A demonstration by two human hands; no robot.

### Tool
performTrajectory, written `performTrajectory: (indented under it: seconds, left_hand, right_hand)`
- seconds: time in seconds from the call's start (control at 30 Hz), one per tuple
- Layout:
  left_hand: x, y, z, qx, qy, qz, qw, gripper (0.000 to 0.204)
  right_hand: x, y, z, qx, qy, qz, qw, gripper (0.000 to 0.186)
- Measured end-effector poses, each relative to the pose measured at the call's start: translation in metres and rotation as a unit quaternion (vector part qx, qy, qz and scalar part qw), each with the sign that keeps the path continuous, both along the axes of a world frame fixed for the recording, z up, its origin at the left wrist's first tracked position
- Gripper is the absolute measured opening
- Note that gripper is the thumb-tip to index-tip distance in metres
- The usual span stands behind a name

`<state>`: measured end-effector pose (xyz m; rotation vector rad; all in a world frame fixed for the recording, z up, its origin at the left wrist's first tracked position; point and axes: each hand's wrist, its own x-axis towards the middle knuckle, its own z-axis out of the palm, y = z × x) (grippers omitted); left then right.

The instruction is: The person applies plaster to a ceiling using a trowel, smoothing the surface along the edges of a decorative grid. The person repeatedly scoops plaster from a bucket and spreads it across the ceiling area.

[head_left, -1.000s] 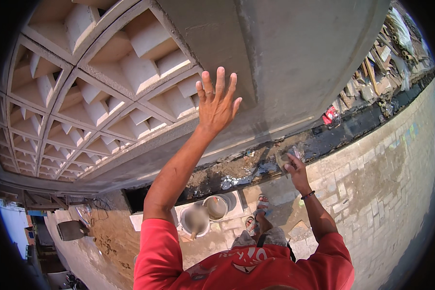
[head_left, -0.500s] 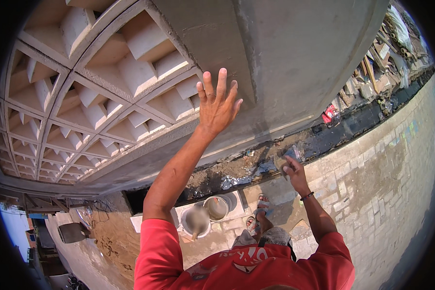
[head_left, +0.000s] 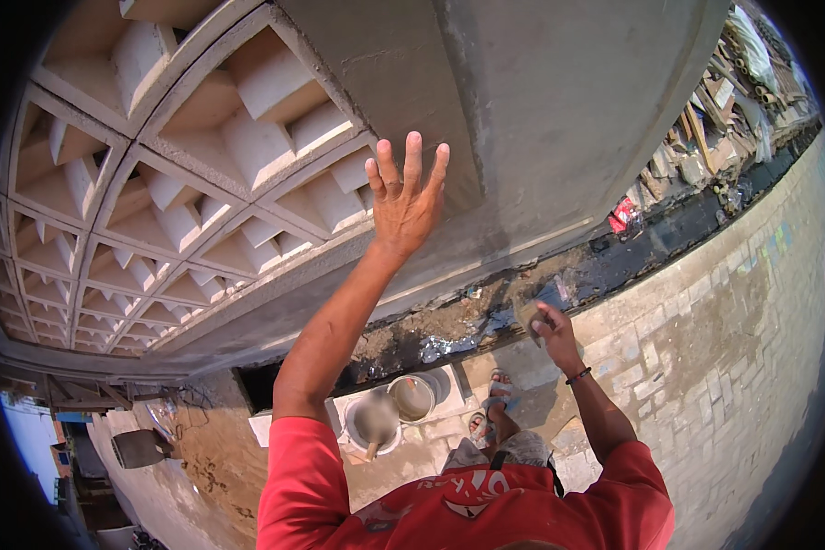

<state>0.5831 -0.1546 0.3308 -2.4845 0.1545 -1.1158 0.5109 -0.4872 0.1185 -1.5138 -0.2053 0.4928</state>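
Honestly, the dodgy bit is sitting right at that pinch: the right hand is gripping a small greyish-brown piece between thumb and fingers, and the ditch is running just beyond the grip, so a loose hold could be dumping it straight in. Can't tell what the piece is, btw. Up and left of that grip, the left hand is holding nothing, fingers spread, seemingly resting on the grey wall; if that surface is damp, the palm could be skidding. Lattice blocks are crowding its left side. Below the grip, sandalled feet are standing near the ditch, and two buckets are sitting further left, blocking a sidestep. Rubble is lying well off, upper right of the grip.
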Motion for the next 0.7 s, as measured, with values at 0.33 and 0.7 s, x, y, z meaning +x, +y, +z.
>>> performTrajectory:
  seconds: [0.33,0.7]
  left_hand:
    - [-0.002,0.0021,-0.0016,-0.003,0.031,0.005,1.0,0.081]
    - [0.0037,0.0041,0.0038,-0.012,-0.018,-0.043,0.999,0.037]
  right_hand:
    - [-0.0041,-0.0034,-0.0037,-0.003,0.006,-0.001,1.0,0.043]
    - [-0.0042,0.0014,-0.004,-0.002,0.005,0.021,1.0,0.043]
